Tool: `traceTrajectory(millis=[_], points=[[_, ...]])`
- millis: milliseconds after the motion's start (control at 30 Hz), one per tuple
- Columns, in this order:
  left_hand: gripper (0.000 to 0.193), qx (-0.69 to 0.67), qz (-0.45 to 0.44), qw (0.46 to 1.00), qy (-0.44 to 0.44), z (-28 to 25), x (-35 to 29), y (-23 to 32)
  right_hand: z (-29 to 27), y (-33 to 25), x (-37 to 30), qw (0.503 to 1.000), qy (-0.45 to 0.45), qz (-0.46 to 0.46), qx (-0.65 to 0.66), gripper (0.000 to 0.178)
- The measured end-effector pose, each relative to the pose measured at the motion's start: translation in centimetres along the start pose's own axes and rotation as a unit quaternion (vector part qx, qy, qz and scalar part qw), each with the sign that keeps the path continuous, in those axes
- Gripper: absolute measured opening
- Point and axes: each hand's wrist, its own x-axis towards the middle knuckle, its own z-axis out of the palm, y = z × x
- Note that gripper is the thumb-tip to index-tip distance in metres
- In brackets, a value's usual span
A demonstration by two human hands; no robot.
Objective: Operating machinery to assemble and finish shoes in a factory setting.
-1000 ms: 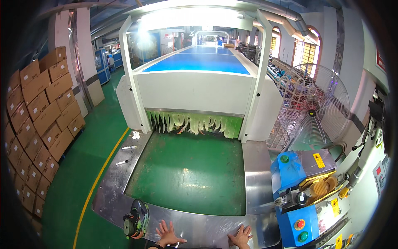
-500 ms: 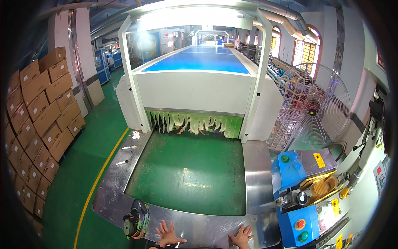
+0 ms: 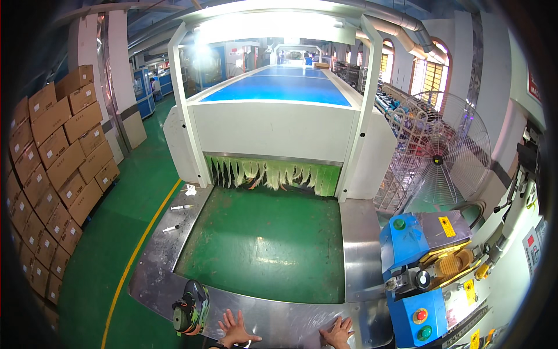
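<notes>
Left hand [image 3: 235,331] and right hand [image 3: 337,333] flat, fingers spread, gripping nothing, pressing clear plastic film [image 3: 279,326] on steel conveyor lip [image 3: 360,256]. Shoe [image 3: 190,307] just left. Keep palms even, smooth outward.

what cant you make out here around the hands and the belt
Head view only:
- Left hand and right hand: wrists and forearms cut off by the lower edge.
- Clear plastic sheet under both hands: glare hides its outline.
- Tunnel mouth: hanging green strips hide the inside.
- Small items on the metal frame: too small to tell.
- Shoe: its far side is hidden.
</notes>
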Motion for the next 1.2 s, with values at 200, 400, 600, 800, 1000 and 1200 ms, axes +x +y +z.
traceTrajectory(millis=[200,400,600,800,1000,1200], points=[[0.153,0.002,0.001,1.0,0.005,0.2,0.1,-0.1,-0.5,-0.3,-0.2,1.0,-0.009,0.004,-0.001,0.1],[0.153,-0.004,0.004,1.0,0.005,0.2,0.1,-0.1,-0.8,-0.5,-0.4,1.0,-0.01,0.002,0.003,0.101],[0.153,-0.013,0.005,1.0,0.002,0.1,0.1,-0.2,-0.9,-0.5,-0.5,1.0,-0.013,0.003,0.019,0.102],[0.153,-0.015,0.011,1.0,0.014,-0.4,-0.4,0.3,-0.7,-0.4,-0.4,1.0,-0.003,0.002,0.01,0.102],[0.149,-0.043,-0.034,0.998,0.034,-1.8,-2.3,2.3,-0.4,-0.3,-0.2,1.0,0.001,-0.001,0.009,0.102],[0.15,-0.042,-0.036,0.998,0.035,-1.1,-1.8,1.8,-0.4,-0.2,-0.3,1.0,0.002,-0.006,0.019,0.102]])
